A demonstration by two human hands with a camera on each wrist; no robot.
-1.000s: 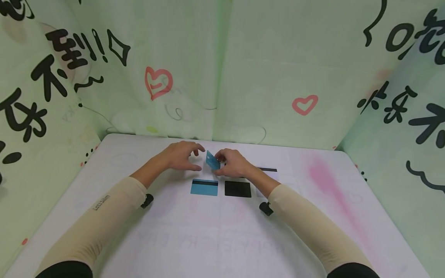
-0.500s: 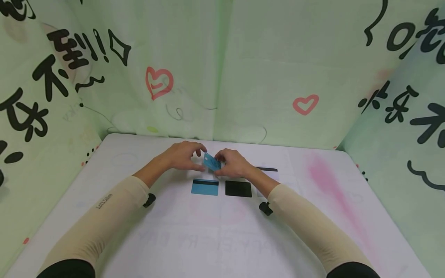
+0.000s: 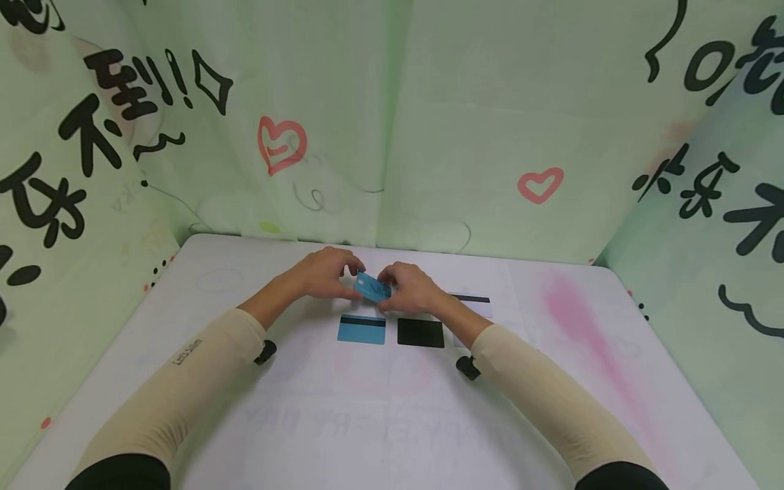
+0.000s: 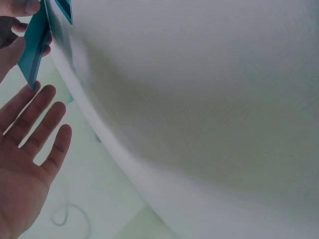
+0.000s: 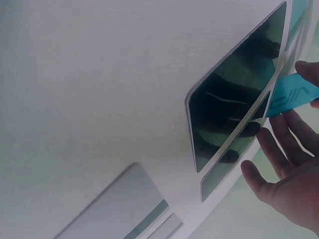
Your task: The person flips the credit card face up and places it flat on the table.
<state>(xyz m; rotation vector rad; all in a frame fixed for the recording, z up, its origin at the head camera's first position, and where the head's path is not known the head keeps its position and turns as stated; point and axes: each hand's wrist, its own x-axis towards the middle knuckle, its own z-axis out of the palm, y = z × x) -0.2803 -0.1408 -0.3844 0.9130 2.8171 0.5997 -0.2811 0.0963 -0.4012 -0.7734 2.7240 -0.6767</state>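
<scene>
A blue plastic card (image 3: 372, 288) with a small pale square and dark lettering is tilted between the two hands in the head view. My left hand (image 3: 324, 273) has thumb and index finger at its left edge, while its other fingers stretch loosely in the left wrist view. My right hand (image 3: 412, 287) pinches the right side of the card. Below it lies a second blue card (image 3: 361, 330) with a black stripe. Beside that one is a glossy black card (image 3: 420, 333). Another dark card (image 5: 227, 167) shows in the right wrist view, mostly hidden by the right hand in the head view.
A white card (image 3: 474, 304) with a black stripe lies right of the right hand, partly behind the forearm. One more pale card (image 3: 458, 341) peeks out below it. The white table (image 3: 392, 422) is enclosed by pale green cloth walls (image 3: 465, 136) with drawings.
The left hand has moved slightly right and its fingers now meet the blue card. The card has swung from steep to a flatter tilt, its face turned more to view. The right hand stays put.
</scene>
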